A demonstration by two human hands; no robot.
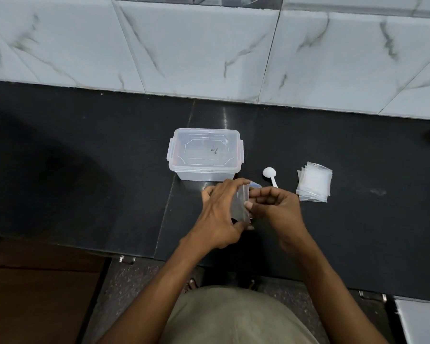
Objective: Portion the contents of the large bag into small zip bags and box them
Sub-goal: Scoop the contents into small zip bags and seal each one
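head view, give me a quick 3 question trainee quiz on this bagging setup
1. True or false: the clear plastic box has its lid on.
2. What lies between the box and the stack of small zip bags? A) scissors B) white scoop C) marker
3. What do the left hand and right hand hold together?

Key: 1 true; 2 B; 3 a small clear zip bag, held above the dark counter.

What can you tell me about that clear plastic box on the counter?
The clear plastic box is rectangular with rounded corners, see-through and slightly cloudy. Its lid is on, with clip flaps at both short sides and a small dark scribble on top. It stands upright on the black counter, just beyond the hands. Nothing visibly touches it.
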